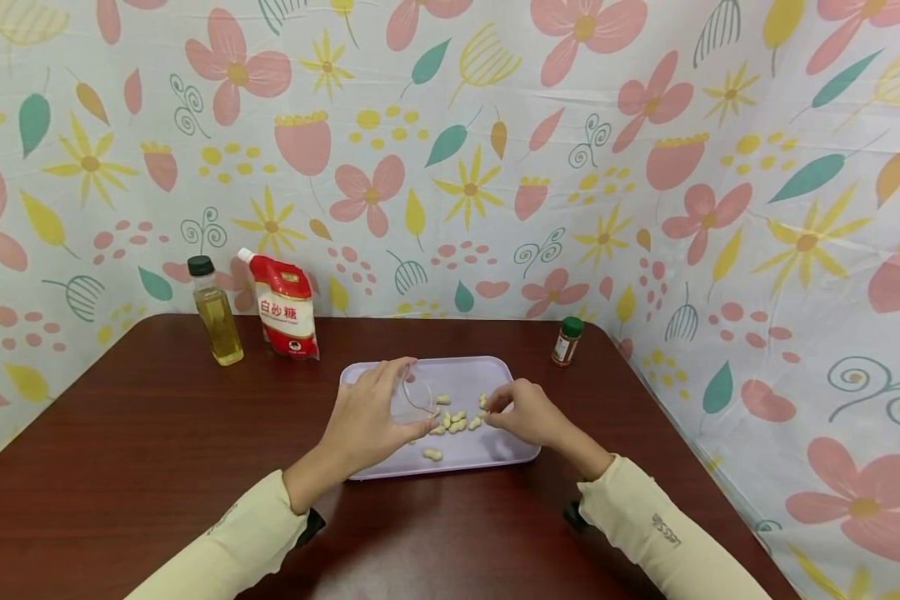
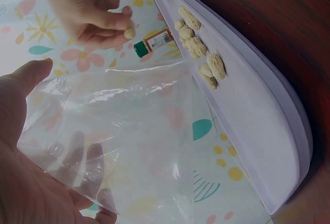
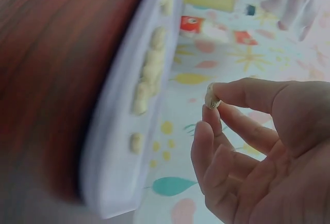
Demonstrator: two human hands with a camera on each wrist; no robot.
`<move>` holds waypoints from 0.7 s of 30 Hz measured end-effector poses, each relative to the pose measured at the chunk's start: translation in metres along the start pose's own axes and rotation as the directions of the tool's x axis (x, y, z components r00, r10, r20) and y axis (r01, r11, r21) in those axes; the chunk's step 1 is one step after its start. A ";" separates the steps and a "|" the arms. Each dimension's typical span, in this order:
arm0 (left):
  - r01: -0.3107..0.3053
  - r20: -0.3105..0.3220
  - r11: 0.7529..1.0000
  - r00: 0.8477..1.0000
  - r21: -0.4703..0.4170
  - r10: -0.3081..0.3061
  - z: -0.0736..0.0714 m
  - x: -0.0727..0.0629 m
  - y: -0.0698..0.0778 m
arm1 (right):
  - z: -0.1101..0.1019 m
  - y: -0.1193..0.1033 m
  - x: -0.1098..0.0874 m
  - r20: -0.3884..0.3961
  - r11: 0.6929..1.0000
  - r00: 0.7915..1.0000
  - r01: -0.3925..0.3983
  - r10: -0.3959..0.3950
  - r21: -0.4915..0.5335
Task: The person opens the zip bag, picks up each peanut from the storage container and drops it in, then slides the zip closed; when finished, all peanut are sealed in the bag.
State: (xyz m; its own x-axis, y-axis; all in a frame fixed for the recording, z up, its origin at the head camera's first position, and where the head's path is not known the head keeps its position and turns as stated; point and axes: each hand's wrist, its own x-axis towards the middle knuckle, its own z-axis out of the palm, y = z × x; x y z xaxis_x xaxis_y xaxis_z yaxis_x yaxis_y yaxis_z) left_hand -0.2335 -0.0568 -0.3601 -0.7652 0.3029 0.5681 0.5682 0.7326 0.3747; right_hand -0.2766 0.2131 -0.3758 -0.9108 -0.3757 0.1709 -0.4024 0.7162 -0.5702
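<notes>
In the head view, I'm seeing loose peanuts (image 1: 457,426) lying on the lilac tray (image 1: 465,379), its raised rim probably guarding against rolling. The green-capped jar (image 1: 566,342) is standing behind it, leaving both hands room. In the left-wrist view, the left hand (image 2: 25,167) is holding a clear plastic bag (image 2: 149,105), thumb and fingers set wide apart, I'm judging, to spread its mouth. In the right-wrist view, the right hand (image 3: 270,159) is pinching one peanut (image 3: 211,97) at the fingertips, seemingly sparing its shell; the left hand beyond is blurring too much for me to read.
</notes>
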 end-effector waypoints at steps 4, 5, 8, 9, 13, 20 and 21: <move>0.000 0.002 1.000 1.000 0.000 0.000 -0.001 -0.001 0.001 | -0.006 -0.016 -0.004 -0.028 0.999 0.999 0.027 -0.026 0.041; 0.000 0.001 1.000 1.000 0.002 0.000 -0.001 -0.001 0.001 | -0.008 -0.021 -0.005 -0.038 0.998 0.999 0.037 -0.035 0.055; 0.001 0.000 1.000 1.000 0.007 -0.001 -0.001 -0.001 0.001 | -0.014 -0.035 -0.008 -0.069 0.994 0.996 0.070 -0.064 0.084; 0.000 -0.002 1.000 1.000 0.009 0.000 -0.001 -0.002 0.000 | -0.016 -0.039 -0.008 -0.079 0.993 0.994 0.081 -0.074 0.088; -0.006 -0.008 1.000 1.000 0.013 0.006 0.000 -0.002 -0.001 | -0.020 -0.053 -0.009 -0.103 0.990 0.990 0.107 -0.098 0.090; -0.004 -0.008 1.000 1.000 0.019 0.004 0.002 -0.002 0.000 | -0.023 -0.080 -0.005 -0.126 0.982 0.982 0.156 -0.142 0.111; 0.000 -0.005 1.000 1.000 0.018 0.001 0.002 -0.002 0.000 | -0.023 -0.084 -0.004 -0.126 0.980 0.980 0.167 -0.153 0.111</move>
State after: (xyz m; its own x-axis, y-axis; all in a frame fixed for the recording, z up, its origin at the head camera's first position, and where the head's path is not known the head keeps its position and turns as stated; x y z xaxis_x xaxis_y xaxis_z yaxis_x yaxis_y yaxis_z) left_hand -0.2326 -0.0564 -0.3627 -0.7633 0.3000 0.5722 0.5630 0.7433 0.3613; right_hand -0.2416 0.1682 -0.3105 -0.8430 -0.4037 0.3555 -0.5360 0.5738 -0.6192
